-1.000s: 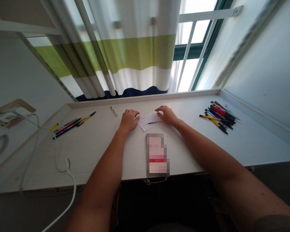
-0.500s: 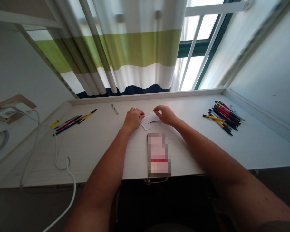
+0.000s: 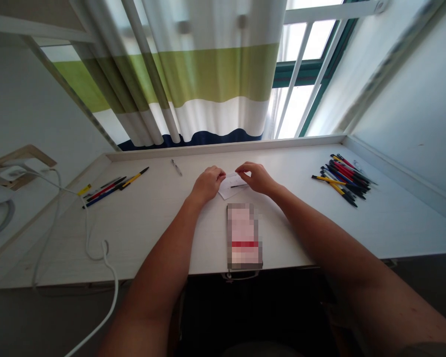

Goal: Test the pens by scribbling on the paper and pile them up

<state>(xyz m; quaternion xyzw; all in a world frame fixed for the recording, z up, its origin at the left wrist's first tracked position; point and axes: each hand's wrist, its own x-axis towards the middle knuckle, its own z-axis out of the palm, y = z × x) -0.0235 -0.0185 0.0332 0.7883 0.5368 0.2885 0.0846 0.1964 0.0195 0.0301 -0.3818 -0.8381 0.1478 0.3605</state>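
A small white sheet of paper (image 3: pixel 226 192) lies on the desk between my hands. On it is a thin dark stick (image 3: pixel 239 186), perhaps a pen refill, partly next to my right hand. My left hand (image 3: pixel 208 183) is closed in a pinch above the paper's left side. My right hand (image 3: pixel 255 177) pinches thumb and fingers together over the paper's upper right. Whatever either pinch holds is too small to make out. Just below the paper lies a phone (image 3: pixel 243 235) with a blurred screen.
Several pens (image 3: pixel 107 192) lie at the left, and a larger pile of pens (image 3: pixel 344 178) at the right. A single slim pen (image 3: pixel 176 167) rests near the back. A white cable (image 3: pixel 109 265) hangs over the desk's front left edge. A raised rim (image 3: pixel 223 148) runs along the back.
My left hand has shifted slightly to the right, nearer my right hand. The right hand, the paper and the thin stick look nearly the same.
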